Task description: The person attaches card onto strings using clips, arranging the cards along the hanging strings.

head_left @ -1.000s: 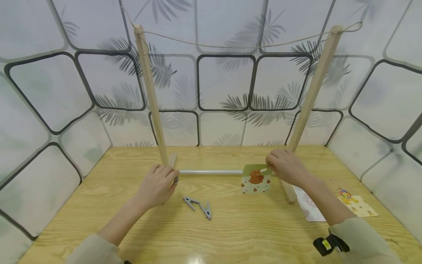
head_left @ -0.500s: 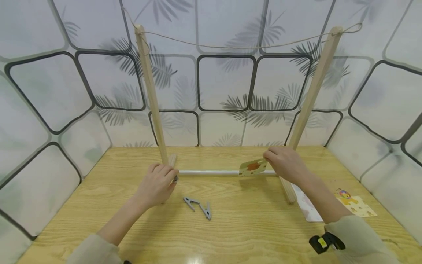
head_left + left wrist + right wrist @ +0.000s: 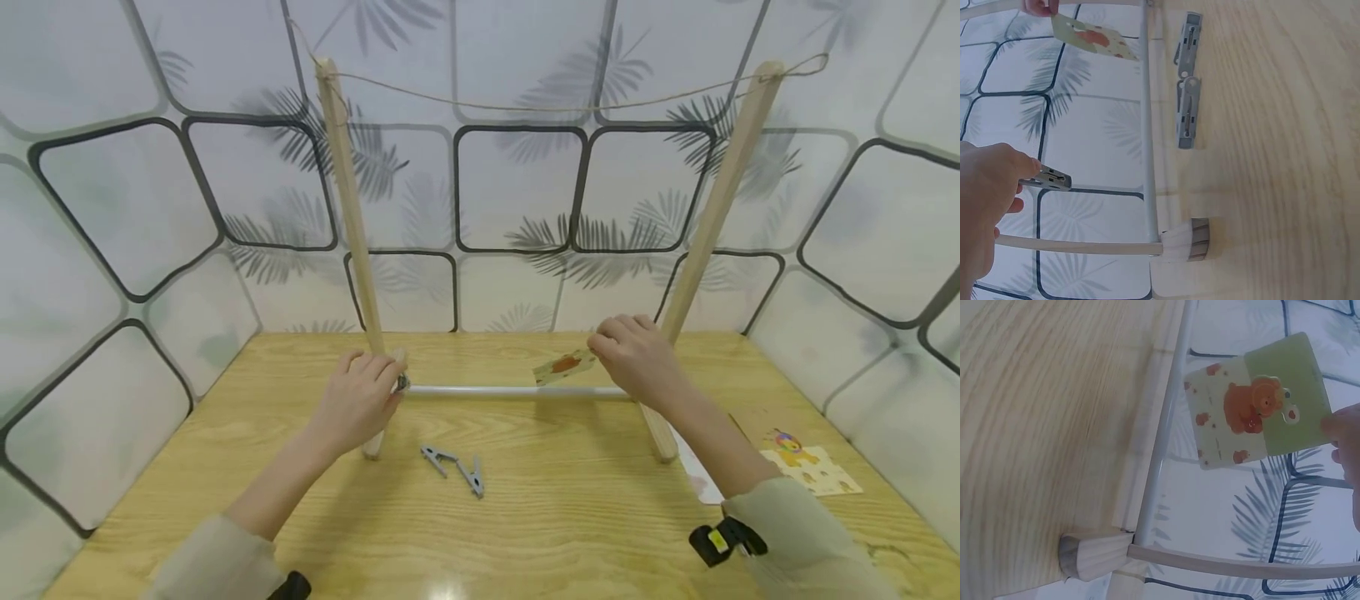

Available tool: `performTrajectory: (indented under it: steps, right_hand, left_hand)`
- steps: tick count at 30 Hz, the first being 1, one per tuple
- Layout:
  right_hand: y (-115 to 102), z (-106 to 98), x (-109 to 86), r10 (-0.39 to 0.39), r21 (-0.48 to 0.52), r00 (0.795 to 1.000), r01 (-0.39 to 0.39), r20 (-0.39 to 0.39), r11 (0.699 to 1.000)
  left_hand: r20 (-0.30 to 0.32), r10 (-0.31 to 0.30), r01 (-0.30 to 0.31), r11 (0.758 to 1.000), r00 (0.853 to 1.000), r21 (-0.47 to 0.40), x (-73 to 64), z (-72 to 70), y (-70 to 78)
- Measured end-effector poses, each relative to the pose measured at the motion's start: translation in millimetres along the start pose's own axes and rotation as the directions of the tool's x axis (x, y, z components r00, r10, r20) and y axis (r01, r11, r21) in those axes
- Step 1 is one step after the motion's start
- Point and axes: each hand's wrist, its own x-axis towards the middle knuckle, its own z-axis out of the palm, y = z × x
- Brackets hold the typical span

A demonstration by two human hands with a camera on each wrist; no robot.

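Note:
My right hand (image 3: 637,354) pinches a corner of a small card (image 3: 1260,406) with a brown bear on green and white. In the head view the card is tilted nearly flat, above the white rod. A grey clothespin (image 3: 1052,179) is pinched in my left hand (image 3: 356,400), near the left post; in the head view the fingers mostly hide it. Two more grey clothespins (image 3: 452,469) lie end to end on the table. A thin string (image 3: 525,107) sags between the tops of the two wooden posts, above both hands.
The left post (image 3: 351,217) and right post (image 3: 716,208) stand on wooden feet, joined low down by the white rod (image 3: 510,391). Other cards (image 3: 813,471) lie on the table at the right, partly behind my right forearm. Patterned fabric walls enclose the table.
The card has tipped from facing me to nearly flat and risen, as my right hand moved slightly up and left. My left hand has risen slightly, still holding its clothespin.

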Motion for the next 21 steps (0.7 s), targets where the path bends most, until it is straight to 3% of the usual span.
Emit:
performTrajectory:
  steps: [7,12,21]
  right_hand:
    - [-2,2,11.8,-0.018,-0.089,0.998,0.012,-0.06,0.996]
    - [-2,4,17.8,0.002,-0.097,0.991,-0.015,-0.131,0.995]
    - [-2,5,26.1,0.064,-0.105,0.987,-0.079,-0.144,0.991]
  left_hand:
    - [-0.032,-0.02,0.021,1.0,0.999,0.019,12.5,-2.8,-2.3]
    - [-0.038,-0.03,0.031,0.999,0.999,0.026,21.0,-6.0,-2.9]
    - [-0.095,-0.058,0.058,0.998,0.994,-0.002,42.2,-17.6,-9.5]
